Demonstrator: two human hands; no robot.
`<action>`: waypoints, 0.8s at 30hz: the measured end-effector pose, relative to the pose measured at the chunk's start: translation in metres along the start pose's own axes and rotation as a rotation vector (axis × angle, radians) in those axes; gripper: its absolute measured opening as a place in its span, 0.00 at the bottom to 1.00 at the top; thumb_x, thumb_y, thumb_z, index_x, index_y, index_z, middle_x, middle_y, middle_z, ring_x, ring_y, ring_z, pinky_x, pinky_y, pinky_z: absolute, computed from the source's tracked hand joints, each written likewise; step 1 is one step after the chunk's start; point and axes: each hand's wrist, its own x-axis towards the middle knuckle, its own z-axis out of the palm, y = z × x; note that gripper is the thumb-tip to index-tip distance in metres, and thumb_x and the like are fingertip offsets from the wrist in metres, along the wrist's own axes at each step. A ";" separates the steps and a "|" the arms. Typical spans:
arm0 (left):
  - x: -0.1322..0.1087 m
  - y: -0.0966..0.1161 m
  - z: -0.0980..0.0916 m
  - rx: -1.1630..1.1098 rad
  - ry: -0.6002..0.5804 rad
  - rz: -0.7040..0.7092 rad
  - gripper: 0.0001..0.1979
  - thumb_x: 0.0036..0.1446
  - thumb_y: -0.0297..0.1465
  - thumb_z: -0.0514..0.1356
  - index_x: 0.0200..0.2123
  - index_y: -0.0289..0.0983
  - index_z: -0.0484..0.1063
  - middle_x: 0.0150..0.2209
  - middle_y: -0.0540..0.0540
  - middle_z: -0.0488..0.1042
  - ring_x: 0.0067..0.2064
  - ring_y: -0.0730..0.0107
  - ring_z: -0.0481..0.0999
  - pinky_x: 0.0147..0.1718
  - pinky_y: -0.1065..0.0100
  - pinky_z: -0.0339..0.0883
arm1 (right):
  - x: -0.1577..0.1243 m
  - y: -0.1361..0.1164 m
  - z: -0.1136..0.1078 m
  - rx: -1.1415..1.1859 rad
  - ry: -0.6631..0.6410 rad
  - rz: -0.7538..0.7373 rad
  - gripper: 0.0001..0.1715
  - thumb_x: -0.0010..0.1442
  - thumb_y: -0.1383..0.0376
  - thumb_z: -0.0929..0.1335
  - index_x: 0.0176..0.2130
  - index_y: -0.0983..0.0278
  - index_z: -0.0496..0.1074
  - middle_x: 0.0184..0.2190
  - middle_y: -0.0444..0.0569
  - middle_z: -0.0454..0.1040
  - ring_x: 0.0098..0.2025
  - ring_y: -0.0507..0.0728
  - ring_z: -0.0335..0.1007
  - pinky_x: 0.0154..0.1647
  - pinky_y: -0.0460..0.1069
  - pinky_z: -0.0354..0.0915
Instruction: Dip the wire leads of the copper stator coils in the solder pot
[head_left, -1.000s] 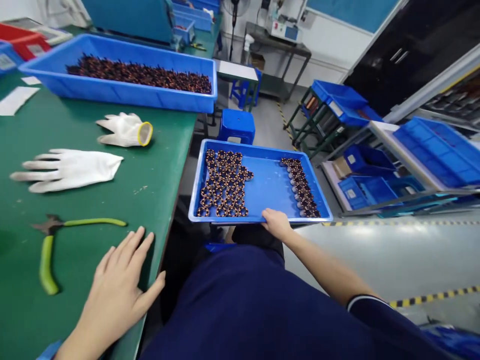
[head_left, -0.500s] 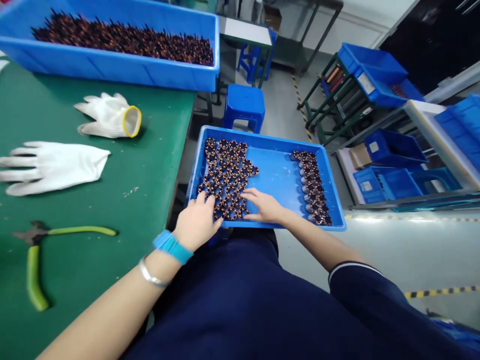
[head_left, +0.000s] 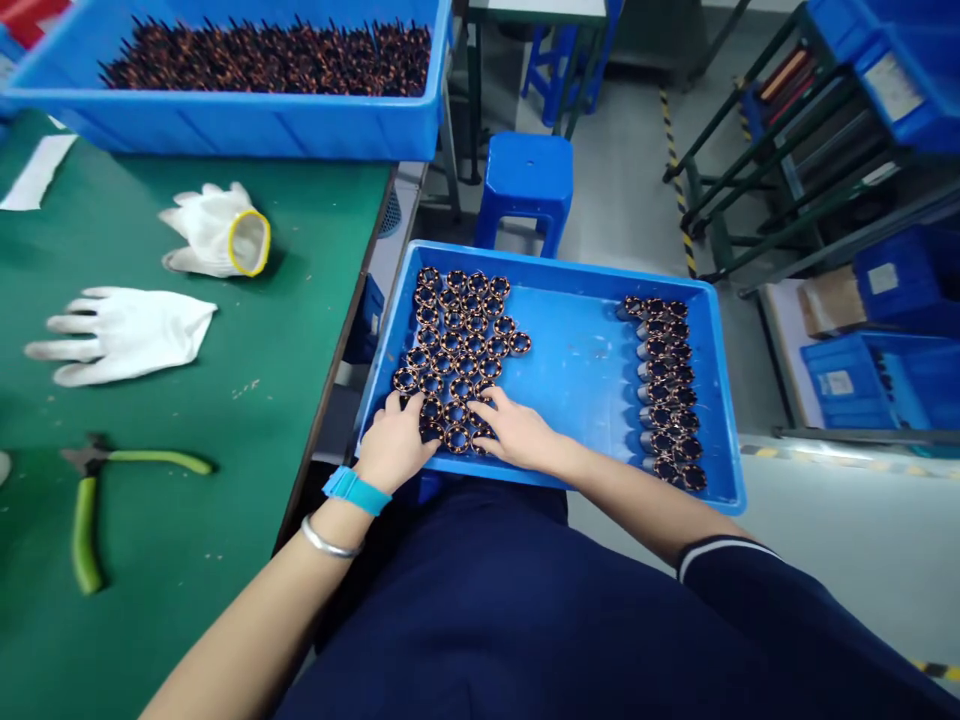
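A blue tray (head_left: 577, 262) holds copper-wound rings, which look like motor stator cores. Many of these rings (head_left: 471, 345) stand packed on its left side, their round openings facing up. At the near left corner my left hand (head_left: 391, 440) curls its fingers and thumb around rings in the front row. My right hand (head_left: 521, 435) comes from the other side, fingers and thumb bent around a ring at the group's right edge. Both hands partly hide the rings they touch. Along the tray's right side, more wound pieces (head_left: 667, 390) lie tilted in stacked rows, grey sides showing.
On the green table (head_left: 255, 420) at left lie two white gloves (head_left: 142, 335) and green-handled cutting pliers (head_left: 90, 470). A large blue bin (head_left: 262, 125) of dark copper-coloured parts stands behind them. Past the tray are a blue stool (head_left: 529, 180) and racks with blue bins (head_left: 862, 380).
The view has shifted, so the tray looks larger and reaches farther right. Both hands remain at the front rings, with little visible movement against them.
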 end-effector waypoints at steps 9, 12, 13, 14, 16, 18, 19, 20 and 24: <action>-0.001 0.008 0.008 -0.216 0.142 0.011 0.36 0.52 0.35 0.66 0.62 0.34 0.58 0.62 0.34 0.58 0.60 0.49 0.67 0.57 0.57 0.67 | 0.004 0.022 -0.019 -0.159 -0.024 -0.100 0.32 0.63 0.60 0.68 0.63 0.67 0.61 0.60 0.59 0.62 0.54 0.66 0.67 0.52 0.60 0.68; -0.001 0.002 0.008 -0.128 0.264 0.089 0.37 0.52 0.34 0.65 0.64 0.36 0.56 0.69 0.35 0.47 0.66 0.42 0.56 0.58 0.49 0.65 | -0.008 0.027 -0.017 -0.269 0.077 -0.222 0.33 0.61 0.60 0.69 0.63 0.67 0.61 0.63 0.62 0.58 0.58 0.69 0.60 0.55 0.63 0.62; 0.001 -0.001 0.008 -0.113 0.256 0.119 0.38 0.52 0.34 0.65 0.64 0.36 0.55 0.70 0.36 0.44 0.67 0.41 0.52 0.59 0.48 0.64 | -0.011 0.028 -0.016 -0.280 0.097 -0.261 0.34 0.61 0.60 0.69 0.63 0.67 0.61 0.64 0.62 0.56 0.60 0.69 0.57 0.56 0.63 0.60; 0.005 -0.005 0.009 -0.120 0.221 0.152 0.39 0.52 0.33 0.65 0.65 0.36 0.54 0.70 0.36 0.42 0.68 0.42 0.51 0.60 0.49 0.62 | -0.013 0.029 -0.014 -0.282 0.103 -0.287 0.34 0.60 0.60 0.68 0.63 0.67 0.61 0.65 0.62 0.55 0.62 0.69 0.55 0.58 0.63 0.59; 0.013 -0.013 0.010 -0.176 0.117 0.207 0.41 0.52 0.33 0.64 0.66 0.34 0.52 0.70 0.36 0.43 0.68 0.47 0.54 0.61 0.54 0.62 | -0.012 0.027 -0.013 -0.282 0.081 -0.302 0.33 0.61 0.62 0.67 0.63 0.68 0.60 0.66 0.63 0.53 0.64 0.68 0.52 0.59 0.62 0.58; 0.021 -0.020 0.010 -0.231 0.040 0.240 0.42 0.52 0.34 0.63 0.67 0.33 0.51 0.70 0.36 0.44 0.66 0.50 0.59 0.61 0.58 0.63 | -0.007 0.022 -0.012 -0.288 0.036 -0.294 0.32 0.63 0.64 0.65 0.64 0.68 0.59 0.67 0.63 0.52 0.64 0.67 0.53 0.58 0.61 0.61; 0.023 -0.022 0.010 -0.251 0.024 0.249 0.41 0.52 0.35 0.62 0.67 0.34 0.50 0.70 0.37 0.44 0.65 0.51 0.61 0.60 0.60 0.63 | -0.004 0.018 -0.013 -0.298 0.013 -0.291 0.32 0.63 0.66 0.65 0.64 0.67 0.58 0.67 0.62 0.51 0.64 0.66 0.53 0.56 0.60 0.63; 0.024 -0.023 0.009 -0.264 0.019 0.256 0.40 0.53 0.35 0.61 0.67 0.36 0.51 0.70 0.39 0.45 0.64 0.52 0.62 0.59 0.60 0.64 | -0.001 0.014 -0.014 -0.315 -0.005 -0.287 0.33 0.62 0.67 0.65 0.65 0.66 0.57 0.67 0.62 0.50 0.64 0.66 0.53 0.54 0.60 0.65; 0.022 -0.021 0.010 -0.243 0.007 0.272 0.37 0.54 0.31 0.59 0.67 0.41 0.52 0.65 0.38 0.51 0.60 0.51 0.67 0.59 0.57 0.64 | 0.007 0.004 -0.018 -0.453 -0.047 -0.280 0.36 0.59 0.72 0.65 0.65 0.64 0.57 0.68 0.60 0.50 0.60 0.68 0.57 0.48 0.61 0.69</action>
